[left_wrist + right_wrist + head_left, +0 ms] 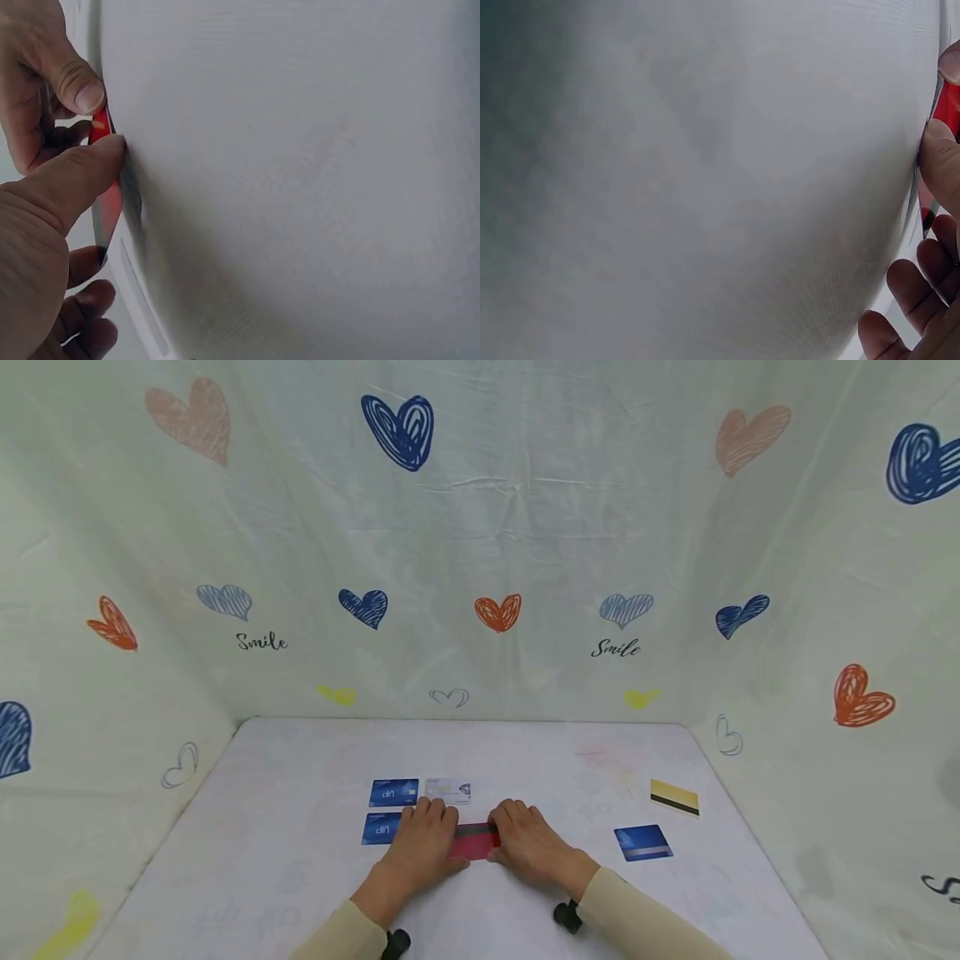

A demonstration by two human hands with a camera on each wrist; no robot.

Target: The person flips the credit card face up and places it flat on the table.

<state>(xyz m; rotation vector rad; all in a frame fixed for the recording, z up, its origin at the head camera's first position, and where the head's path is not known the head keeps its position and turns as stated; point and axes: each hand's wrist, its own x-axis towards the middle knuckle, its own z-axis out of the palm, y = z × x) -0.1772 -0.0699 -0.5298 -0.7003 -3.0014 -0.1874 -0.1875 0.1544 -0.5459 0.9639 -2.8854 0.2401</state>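
A red card [474, 842] with a dark stripe along its far edge is held between both hands, close over the table. My left hand [422, 846] pinches its left end, and in the left wrist view the thumb [101, 161] presses its near edge. From the other side my right hand [528, 843] grips the right end between thumb and fingers. The far end of the left hand covers part of a blue card [379, 829]. Just beyond the hands lie a second blue card [394, 792] and a white card [450, 790], side by side.
On the right of the white table [300, 893] lie a yellow card [674, 797] with a black stripe and a blue card [642, 843] with a pale stripe. A cloth [525, 543] printed with hearts hangs behind and at both sides.
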